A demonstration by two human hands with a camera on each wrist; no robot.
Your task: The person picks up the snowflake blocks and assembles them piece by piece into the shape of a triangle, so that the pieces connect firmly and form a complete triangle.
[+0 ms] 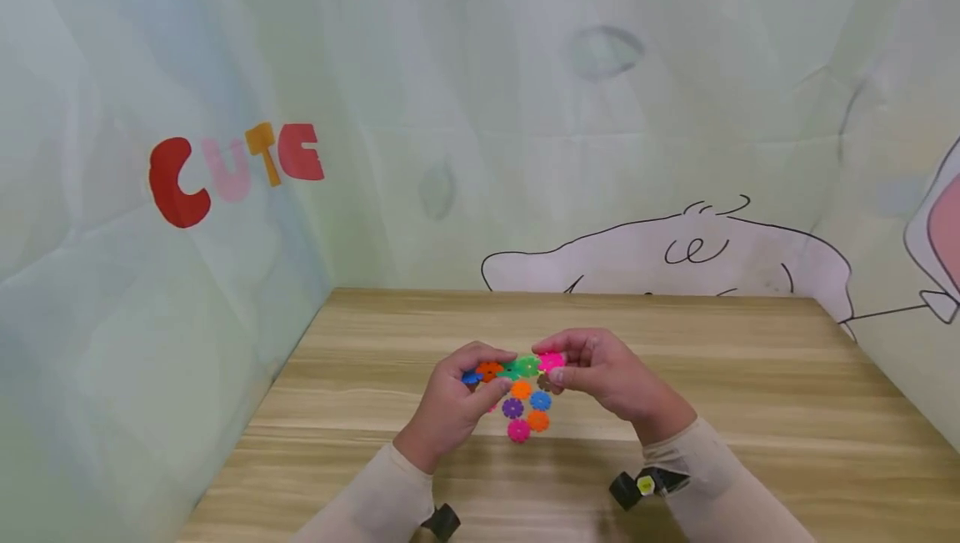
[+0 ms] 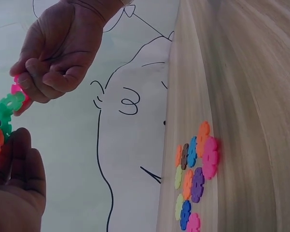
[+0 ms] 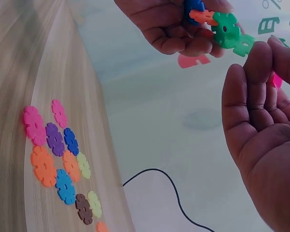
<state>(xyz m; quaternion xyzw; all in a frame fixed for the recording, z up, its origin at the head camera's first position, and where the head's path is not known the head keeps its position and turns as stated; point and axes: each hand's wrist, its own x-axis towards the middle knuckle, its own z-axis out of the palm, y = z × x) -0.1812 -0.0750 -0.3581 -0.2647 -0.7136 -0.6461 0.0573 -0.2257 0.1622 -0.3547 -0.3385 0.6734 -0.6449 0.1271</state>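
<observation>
Fingers of the left hand (image 1: 453,405) curl round a short chain of snowflake discs (image 1: 501,370), blue, orange and green, held above the wooden table (image 1: 750,409). At three o'clock from the chain, the right hand (image 1: 607,376) pinches a pink disc (image 1: 552,360) between thumb and fingertips (image 2: 26,79), touching the chain's green end. Below both hands, at six o'clock, loose discs (image 1: 525,414) lie flat on the table in a cluster.

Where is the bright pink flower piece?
In the head view, the pink piece is pinched in the right hand, above the table, touching the green piece.
</observation>
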